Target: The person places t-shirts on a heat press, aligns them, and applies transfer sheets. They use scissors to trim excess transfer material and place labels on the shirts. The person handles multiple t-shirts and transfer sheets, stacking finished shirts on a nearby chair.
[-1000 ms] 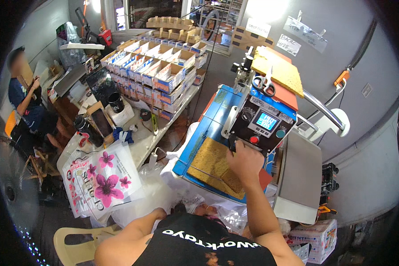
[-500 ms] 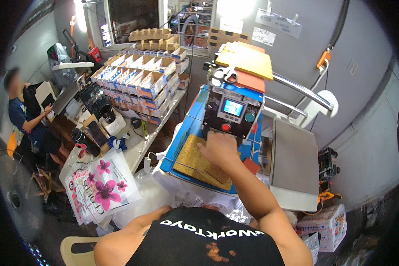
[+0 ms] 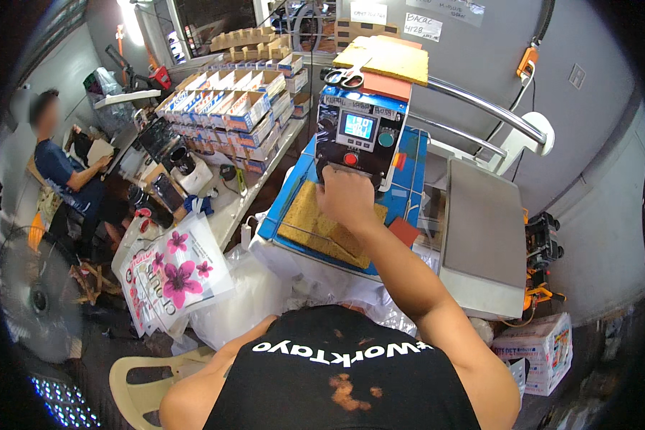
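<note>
My right hand (image 3: 347,197) is closed, its back upward and its fingers curled in front of the lower edge of a black control box (image 3: 360,111). What lies under the fingers is hidden. Just above the hand, the box has a red button (image 3: 350,159) and a lit display (image 3: 356,127); a green button (image 3: 386,139) is at its right. Below the hand, a mustard-yellow pad (image 3: 304,218) rests on the blue base (image 3: 269,226) of the machine, under a thin cord. An orange piece (image 3: 404,232) lies near my wrist. My left hand is out of sight; only the upper arm shows.
Scissors (image 3: 349,74) and a yellow pad (image 3: 390,56) lie on top of the machine. At right is a grey flat platen (image 3: 482,215) by a metal bar (image 3: 480,104). Cardboard trays (image 3: 226,107) fill the left table, near a printed flower sheet (image 3: 179,279). A person (image 3: 64,165) is at far left.
The whole view has shifted, and the control box sits slightly further left over the base. My right hand stays at its lower edge. The person at left has turned and lowered their hands slightly.
</note>
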A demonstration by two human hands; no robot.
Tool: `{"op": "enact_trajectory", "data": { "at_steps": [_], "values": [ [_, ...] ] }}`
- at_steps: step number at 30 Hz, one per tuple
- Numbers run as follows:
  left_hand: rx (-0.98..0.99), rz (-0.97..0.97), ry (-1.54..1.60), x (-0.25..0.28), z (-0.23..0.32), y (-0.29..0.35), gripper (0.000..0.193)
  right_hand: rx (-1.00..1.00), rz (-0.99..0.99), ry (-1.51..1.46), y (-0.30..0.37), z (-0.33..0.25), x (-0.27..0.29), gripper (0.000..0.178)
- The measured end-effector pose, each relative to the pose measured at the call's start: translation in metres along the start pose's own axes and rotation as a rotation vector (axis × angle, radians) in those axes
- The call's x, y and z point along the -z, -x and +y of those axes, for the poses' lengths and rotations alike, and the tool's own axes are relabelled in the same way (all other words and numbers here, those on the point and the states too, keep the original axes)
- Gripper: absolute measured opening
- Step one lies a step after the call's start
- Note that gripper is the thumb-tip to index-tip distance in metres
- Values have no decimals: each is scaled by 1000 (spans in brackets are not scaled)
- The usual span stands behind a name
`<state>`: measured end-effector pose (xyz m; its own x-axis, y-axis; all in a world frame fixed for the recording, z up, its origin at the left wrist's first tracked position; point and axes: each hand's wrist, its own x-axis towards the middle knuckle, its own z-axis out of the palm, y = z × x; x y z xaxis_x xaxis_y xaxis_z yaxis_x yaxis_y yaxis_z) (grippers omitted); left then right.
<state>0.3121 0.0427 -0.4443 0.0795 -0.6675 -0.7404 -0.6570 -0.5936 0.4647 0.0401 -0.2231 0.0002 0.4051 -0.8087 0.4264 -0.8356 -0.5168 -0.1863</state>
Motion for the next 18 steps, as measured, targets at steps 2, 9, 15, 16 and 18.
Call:
{"op": "enact_trajectory", "data": {
  "at_steps": [2,9,15,16,18],
  "values": [
    [9,24,38,-10,-2,10,32,-3,-21,-2,0,0,2,26],
    [83,70,124,-46,-27,46,32,30,-13,-18,1,6,-2,28],
    [181,76,184,-74,-59,76,32,59,-29,-24,4,10,3,29],
    [197,75,194,-77,-63,79,32,51,-36,-19,5,10,5,30],
    [213,81,223,-82,-66,80,32,40,-63,-15,7,12,11,32]
  ]
}}
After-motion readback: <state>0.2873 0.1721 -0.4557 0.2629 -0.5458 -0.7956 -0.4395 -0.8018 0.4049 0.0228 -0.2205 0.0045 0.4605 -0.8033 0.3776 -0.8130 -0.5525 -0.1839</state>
